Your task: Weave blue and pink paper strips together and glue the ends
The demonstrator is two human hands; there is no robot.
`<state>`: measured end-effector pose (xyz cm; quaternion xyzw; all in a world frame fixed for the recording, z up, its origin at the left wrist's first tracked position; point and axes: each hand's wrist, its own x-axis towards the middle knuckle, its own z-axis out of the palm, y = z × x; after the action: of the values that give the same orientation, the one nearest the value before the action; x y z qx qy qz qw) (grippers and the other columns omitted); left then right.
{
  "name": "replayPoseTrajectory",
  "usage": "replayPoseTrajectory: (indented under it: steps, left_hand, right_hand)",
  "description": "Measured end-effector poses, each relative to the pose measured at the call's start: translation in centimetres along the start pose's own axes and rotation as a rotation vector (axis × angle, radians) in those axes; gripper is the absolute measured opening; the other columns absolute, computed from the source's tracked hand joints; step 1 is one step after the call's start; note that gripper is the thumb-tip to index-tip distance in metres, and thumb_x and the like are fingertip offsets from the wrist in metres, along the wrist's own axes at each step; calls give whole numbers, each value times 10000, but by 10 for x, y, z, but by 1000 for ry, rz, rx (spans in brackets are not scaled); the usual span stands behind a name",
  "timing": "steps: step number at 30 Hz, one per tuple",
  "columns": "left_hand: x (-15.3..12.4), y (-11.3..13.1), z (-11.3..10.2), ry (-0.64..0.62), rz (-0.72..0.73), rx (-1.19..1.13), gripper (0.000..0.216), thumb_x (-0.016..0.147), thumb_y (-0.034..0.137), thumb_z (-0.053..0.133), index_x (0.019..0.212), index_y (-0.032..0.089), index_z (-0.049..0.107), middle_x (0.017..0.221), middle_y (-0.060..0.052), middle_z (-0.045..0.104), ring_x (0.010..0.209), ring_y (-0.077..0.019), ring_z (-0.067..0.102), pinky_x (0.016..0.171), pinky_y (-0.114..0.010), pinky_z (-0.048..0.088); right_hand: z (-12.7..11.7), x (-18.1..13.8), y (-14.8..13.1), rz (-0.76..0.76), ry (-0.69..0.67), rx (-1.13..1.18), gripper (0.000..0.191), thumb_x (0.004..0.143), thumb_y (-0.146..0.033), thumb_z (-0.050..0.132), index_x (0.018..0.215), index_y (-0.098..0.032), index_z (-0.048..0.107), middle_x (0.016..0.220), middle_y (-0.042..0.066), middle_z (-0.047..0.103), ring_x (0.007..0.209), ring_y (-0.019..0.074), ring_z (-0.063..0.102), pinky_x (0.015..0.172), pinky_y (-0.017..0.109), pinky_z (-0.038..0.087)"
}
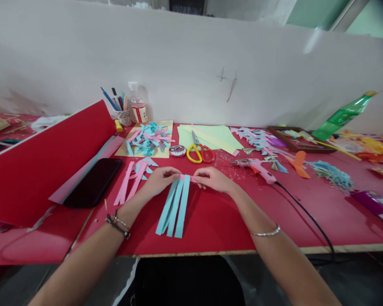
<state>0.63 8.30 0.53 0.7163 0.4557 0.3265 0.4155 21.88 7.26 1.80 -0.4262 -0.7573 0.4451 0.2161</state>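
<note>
Between my two hands a pink paper strip (pixel 193 179) is stretched sideways, with several blue paper strips (pixel 178 208) hanging from it over the red table. My left hand (pixel 161 180) pinches the pink strip's left end, close against the blue strips. At its other end my right hand (pixel 212 178) has thumb and fingers closed on the same strip. Just beyond the hands lie scissors (pixel 198 149) with one yellow and one red handle, beside a small round tin (pixel 178 151). Loose pink strips (pixel 132 182) rest left of my left hand.
A pile of cut paper (pixel 150 138) sits behind my hands, near pale green sheets (pixel 207 138). On the left are a black phone (pixel 93 182) and a leaning red board (pixel 51 165). A pink glue gun (pixel 257 167) with a trailing black cord (pixel 306 214) lies right.
</note>
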Motion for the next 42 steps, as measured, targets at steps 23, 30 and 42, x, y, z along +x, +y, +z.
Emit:
replayPoseTrajectory:
  steps: [23,30,42]
  left_hand:
    - [-20,14,11,-24,99,533,117,741,214,533,729,177,643,746,-58,660,680,-190,583,605,-272,396]
    - [-36,14,12,-9,48,589,123,766,227,527,774,158,628,766,-70,655,692,-192,586,603,-270,398]
    - [-37,14,17,32,28,544,81,752,164,543,756,144,622,709,-40,642,644,-146,577,584,-231,400]
  right_hand:
    - [4,-7,-22,-85,96,-716,154,782,-178,483,884,-160,597,873,87,604,793,173,532,675,266,339]
    - [40,-13,-19,-198,163,-524,264,839,-263,457,1057,-156,559,985,102,559,947,184,511,805,305,384]
    - [47,-9,-9,-181,208,-570,230,793,-177,518,996,-160,625,926,72,560,873,171,512,795,320,387]
